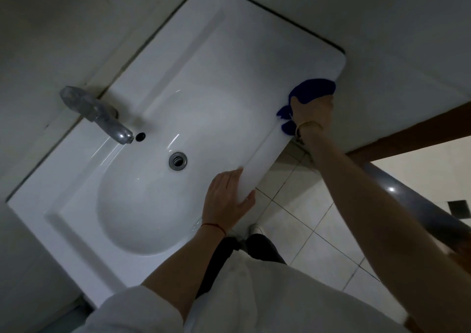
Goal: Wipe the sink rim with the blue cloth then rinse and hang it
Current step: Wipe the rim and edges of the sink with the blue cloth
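We're looking straight down over the white sink (209, 59), and our right hand (312, 112) is out at the front rim near its far right corner, pressed down on the blue cloth (314, 89). The fingers are curled over the cloth, bunching it against the rim, with blue folds spilling out ahead of the knuckles and beside the wrist. There's a thin band around that wrist, though the dim light makes it hard for us to tell what it is. Our left hand (228, 197) is open, palm flat on the front rim beside the basin, fingers spread toward the bowl and thumb hooked over the outer edge. A red thread (214, 227) circles that wrist. The two hands are well apart along the same front edge. Across the bowl, the chrome tap (95, 114) reaches out from the back edge, its spout over the basin just above the overflow hole (140, 136). The drain (177, 161) sits in the middle of the bowl, which looks wet and glossy. Below the front edge we see pale floor tiles (305, 220), our dark trousers and a white top.
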